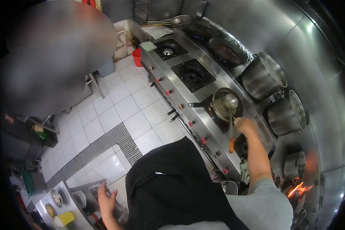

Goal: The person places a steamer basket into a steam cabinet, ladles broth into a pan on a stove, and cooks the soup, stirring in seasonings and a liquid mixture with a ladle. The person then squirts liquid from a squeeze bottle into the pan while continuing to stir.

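Note:
My right hand [247, 126] is closed at the near rim of a pan [220, 98] on the stove, around what looks like a utensil's pale handle end. A metal ladle [230, 101] rests with its round bowl inside the pan. An orange grip [231, 145] on a metal shaft sticks out over the rim below my right hand. My left hand [108, 198] hangs at the lower left beside a metal counter, its fingers apart and holding nothing.
The steel stove [203, 115] has several burners and red knobs. Large pots [262, 76] stand behind it. Flames [299, 189] rise at the right. A counter [71, 209] holds a bowl [56, 198] and a yellow-topped container [64, 218]. A red bucket [137, 57] stands on the floor.

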Demonstrator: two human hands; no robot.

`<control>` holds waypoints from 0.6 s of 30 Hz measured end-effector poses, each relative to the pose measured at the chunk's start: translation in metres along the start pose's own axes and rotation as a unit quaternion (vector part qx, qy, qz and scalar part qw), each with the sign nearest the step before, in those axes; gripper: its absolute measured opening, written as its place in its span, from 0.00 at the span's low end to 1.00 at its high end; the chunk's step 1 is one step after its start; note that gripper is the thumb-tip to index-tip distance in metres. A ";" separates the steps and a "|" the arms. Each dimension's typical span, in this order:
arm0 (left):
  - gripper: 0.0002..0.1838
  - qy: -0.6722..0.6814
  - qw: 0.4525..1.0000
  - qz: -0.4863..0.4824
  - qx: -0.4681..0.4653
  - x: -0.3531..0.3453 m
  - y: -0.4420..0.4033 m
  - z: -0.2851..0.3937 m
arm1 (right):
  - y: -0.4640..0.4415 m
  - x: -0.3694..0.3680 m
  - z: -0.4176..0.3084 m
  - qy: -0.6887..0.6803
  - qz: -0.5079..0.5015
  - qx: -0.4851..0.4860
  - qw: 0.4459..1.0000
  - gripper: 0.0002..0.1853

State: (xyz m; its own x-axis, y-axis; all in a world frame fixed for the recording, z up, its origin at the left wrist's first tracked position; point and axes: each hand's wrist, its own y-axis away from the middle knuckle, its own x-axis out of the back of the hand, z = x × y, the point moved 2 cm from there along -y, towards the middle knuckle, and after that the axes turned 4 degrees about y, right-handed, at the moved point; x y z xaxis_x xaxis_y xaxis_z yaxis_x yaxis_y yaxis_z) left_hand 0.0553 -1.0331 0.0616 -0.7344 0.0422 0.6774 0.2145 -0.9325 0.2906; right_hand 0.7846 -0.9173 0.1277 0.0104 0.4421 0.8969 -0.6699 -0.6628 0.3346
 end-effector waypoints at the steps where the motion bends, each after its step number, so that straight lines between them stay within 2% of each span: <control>1: 0.37 -0.010 1.000 -0.001 0.002 0.000 -0.002 -0.002 | 0.002 0.002 0.004 0.000 0.000 0.002 1.000 0.27; 4: 0.37 -0.023 1.000 0.000 0.001 0.007 -0.008 -0.013 | 0.009 0.007 0.017 -0.035 0.032 -0.012 0.999 0.27; 6: 0.37 -0.012 1.000 0.003 0.007 0.014 -0.006 -0.011 | 0.002 0.002 0.026 -0.075 0.061 -0.076 0.992 0.28; 9: 0.36 -0.010 1.000 0.017 0.011 0.024 -0.003 -0.011 | 0.001 -0.009 0.024 -0.091 0.074 -0.031 0.993 0.29; 10: 0.36 0.013 0.999 0.026 -0.022 0.023 -0.006 -0.031 | 0.003 -0.011 0.012 -0.149 0.045 0.045 0.987 0.29; 11: 0.35 0.058 0.998 0.017 -0.002 0.029 -0.003 -0.016 | 0.009 -0.015 -0.011 -0.203 0.008 0.129 0.971 0.30; 12: 0.34 0.103 0.994 0.034 -0.009 0.028 -0.001 -0.011 | 0.031 -0.011 -0.045 -0.262 0.024 0.183 0.947 0.31; 13: 0.34 0.117 0.993 0.024 -0.019 0.028 0.000 -0.004 | 0.052 -0.011 -0.086 -0.321 0.028 0.243 0.915 0.33; 16: 0.36 0.178 0.981 -0.025 -0.078 0.044 0.001 0.048 | 0.100 -0.040 -0.227 -0.410 -0.046 0.419 0.809 0.39; 18: 0.45 0.194 0.971 -0.021 -0.140 0.047 0.002 0.064 | 0.193 -0.028 -0.322 -0.416 -0.105 0.531 0.731 0.46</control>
State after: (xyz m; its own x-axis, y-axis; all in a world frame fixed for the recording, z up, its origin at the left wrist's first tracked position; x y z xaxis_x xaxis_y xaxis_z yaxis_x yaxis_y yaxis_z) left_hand 0.0624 -1.0097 0.1378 -0.9374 -0.0047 0.3482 0.0349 -0.9961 0.0805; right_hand 0.4159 -0.8632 0.0737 0.7734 0.3747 0.5113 0.3609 -0.9234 0.1307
